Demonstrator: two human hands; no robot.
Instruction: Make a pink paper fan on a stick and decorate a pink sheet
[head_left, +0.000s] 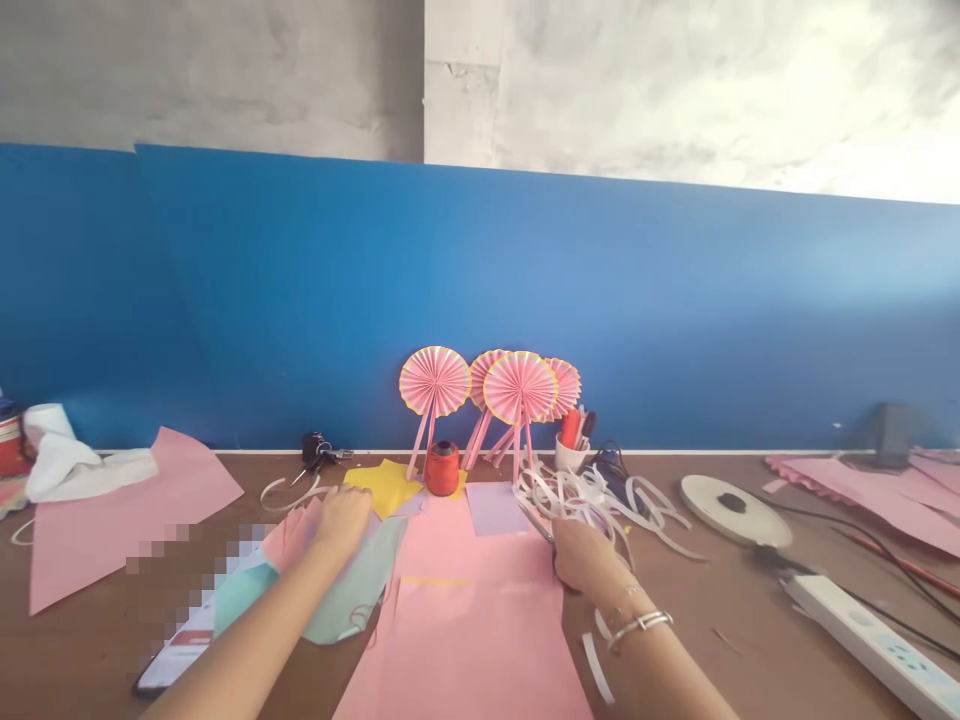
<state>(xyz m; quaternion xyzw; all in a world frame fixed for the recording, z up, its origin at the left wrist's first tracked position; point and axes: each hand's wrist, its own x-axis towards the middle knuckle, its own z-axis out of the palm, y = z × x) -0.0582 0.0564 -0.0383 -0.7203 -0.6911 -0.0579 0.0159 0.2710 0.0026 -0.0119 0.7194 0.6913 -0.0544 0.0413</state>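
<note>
My left hand (343, 520) rests over a pile of coloured paper pieces at the left of centre. Its fingertips bend down out of sight, so I cannot tell whether they grip anything. Under and beside it lie a pale green paper piece (349, 595) and a yellow one (386, 485). My right hand (589, 555) is closed around a pair of scissors (536, 522), whose blades point away and to the left. Between the hands lies a large pink paper sheet (480, 640), with a small lilac paper (496, 510) at its far end.
Several pleated pink paper fans (435, 382) stand against the blue partition (480, 270), behind a red thread spool (442, 470). White strips (570, 495) tangle beyond my right hand. A power strip (877, 640) and a round tape roll (731, 510) are at right; a phone (176, 655) at left.
</note>
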